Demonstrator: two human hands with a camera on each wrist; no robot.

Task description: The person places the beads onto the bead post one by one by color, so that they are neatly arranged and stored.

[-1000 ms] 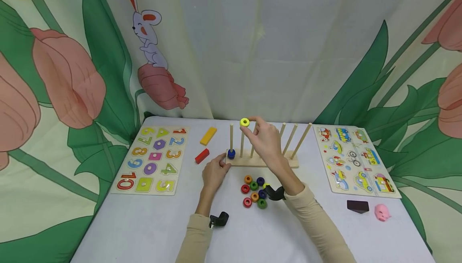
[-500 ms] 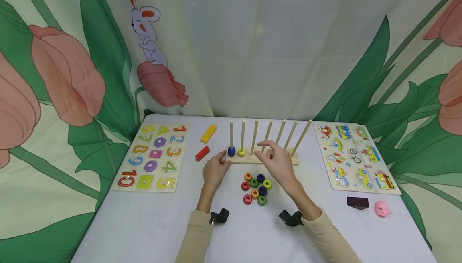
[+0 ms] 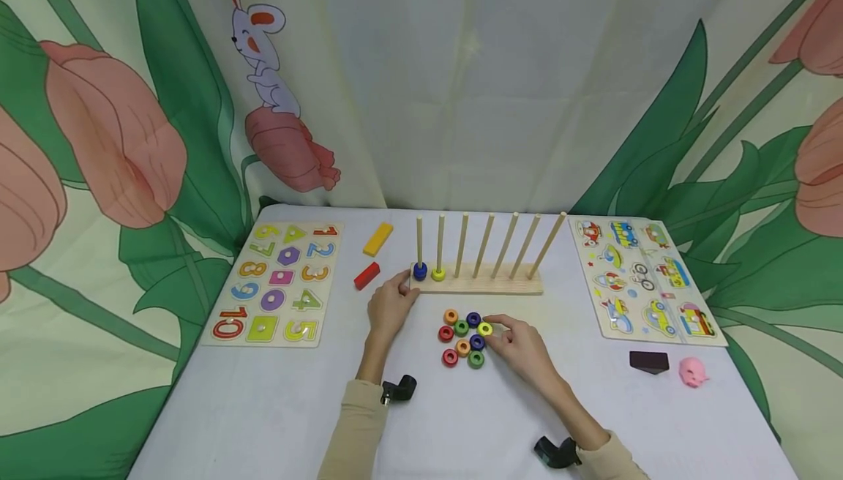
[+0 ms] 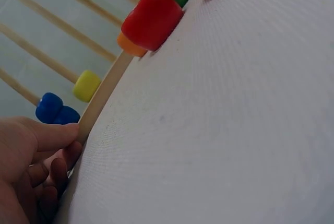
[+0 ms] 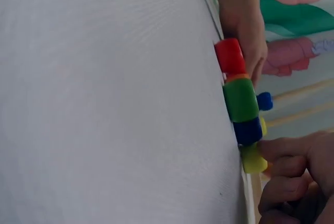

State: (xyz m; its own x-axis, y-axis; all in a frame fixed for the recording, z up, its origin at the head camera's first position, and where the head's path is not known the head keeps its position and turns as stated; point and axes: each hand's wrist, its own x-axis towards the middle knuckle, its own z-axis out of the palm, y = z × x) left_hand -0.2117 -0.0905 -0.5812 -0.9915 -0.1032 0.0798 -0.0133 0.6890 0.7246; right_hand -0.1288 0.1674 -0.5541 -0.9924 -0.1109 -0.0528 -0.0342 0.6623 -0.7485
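A wooden peg board (image 3: 487,286) with several upright pegs stands mid-table. A blue ring (image 3: 420,271) sits at the foot of the first peg and a yellow ring (image 3: 438,274) at the foot of the second. My left hand (image 3: 407,287) grips the board's left end; in the left wrist view the thumb (image 4: 57,135) presses its edge (image 4: 102,98). In front lies a cluster of several coloured rings (image 3: 461,328). My right hand (image 3: 494,329) pinches a yellow ring (image 3: 484,328) at the cluster's right side, and the fingers (image 5: 292,151) touch this yellow ring (image 5: 253,160) in the right wrist view too.
A number puzzle (image 3: 276,282) lies at the left and a vehicle puzzle (image 3: 645,279) at the right. A yellow block (image 3: 378,238) and a red block (image 3: 367,275) lie left of the board. A dark block (image 3: 648,361) and a pink pig (image 3: 693,372) sit front right.
The right hand let a yellow ring go over the second peg, where it slid to the base. The hand then dropped back to the cluster and took hold of another yellow ring.
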